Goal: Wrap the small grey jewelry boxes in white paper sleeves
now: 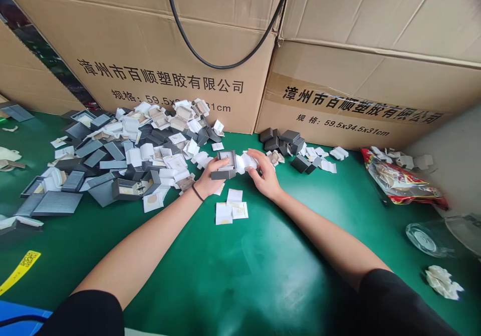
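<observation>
In the head view my left hand [209,180] grips a small dark grey box [225,174], whose open side shows a pale inside. My right hand [266,175] pinches a white folded insert [246,161] right beside that box, its thumb and fingers on the insert's right end. Whether the insert still touches the box is hard to make out. Just below my hands, several white paper squares [232,208] lie overlapping on the green table [240,261]. Left of my left hand spreads a big heap of grey boxes [90,153] mixed with white inserts [176,161].
Large cardboard cartons [169,50] wall off the back, with a black cable [221,66] hanging before them. A smaller pile of grey boxes [290,136] sits at back right. Farther right are a red plastic bag [406,181], a clear cup [423,240] and crumpled tissue [443,282].
</observation>
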`<state>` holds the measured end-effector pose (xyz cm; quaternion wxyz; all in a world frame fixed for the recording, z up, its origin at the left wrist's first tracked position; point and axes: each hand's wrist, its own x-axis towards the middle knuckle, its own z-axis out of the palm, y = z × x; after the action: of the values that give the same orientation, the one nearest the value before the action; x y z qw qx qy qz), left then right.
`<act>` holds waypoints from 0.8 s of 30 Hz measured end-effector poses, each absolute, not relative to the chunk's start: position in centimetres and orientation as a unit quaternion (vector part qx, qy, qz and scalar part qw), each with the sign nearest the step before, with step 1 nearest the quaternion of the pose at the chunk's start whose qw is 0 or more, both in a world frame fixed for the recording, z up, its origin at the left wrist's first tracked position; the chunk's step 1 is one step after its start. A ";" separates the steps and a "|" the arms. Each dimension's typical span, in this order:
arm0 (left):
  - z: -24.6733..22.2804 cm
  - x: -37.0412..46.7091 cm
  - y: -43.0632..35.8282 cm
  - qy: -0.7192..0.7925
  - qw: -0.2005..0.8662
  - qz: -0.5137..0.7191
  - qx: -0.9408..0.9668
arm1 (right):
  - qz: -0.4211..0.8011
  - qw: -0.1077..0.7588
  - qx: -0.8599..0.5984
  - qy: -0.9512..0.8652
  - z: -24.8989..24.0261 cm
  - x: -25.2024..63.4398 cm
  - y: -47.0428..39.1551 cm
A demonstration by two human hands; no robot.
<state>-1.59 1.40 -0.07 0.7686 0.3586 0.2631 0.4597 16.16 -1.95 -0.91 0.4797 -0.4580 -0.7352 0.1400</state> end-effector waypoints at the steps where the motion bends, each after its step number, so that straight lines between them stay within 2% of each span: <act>1: -0.1 -1.7 1.5 0.255 0.778 0.456 0.350 | 0.140 0.481 -0.460 -0.733 -0.9 16.1 -1.9; 11: 0.1 -2.0 1.8 0.249 0.817 0.439 0.279 | 0.169 0.470 -0.466 -0.730 -1.3 16.2 -1.9; 18: -0.2 -2.2 2.1 0.232 0.835 0.424 0.262 | 0.090 0.423 -0.410 -0.803 -1.4 16.6 -1.6; 24: -0.1 -2.2 2.2 0.203 0.853 0.429 0.216 | 0.077 0.433 -0.458 -0.773 -1.8 16.6 -1.6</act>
<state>-2.17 2.16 -0.15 0.8533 0.2156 0.2032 0.4290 16.65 -1.57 -1.78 0.4327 -0.4578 -0.7729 0.0765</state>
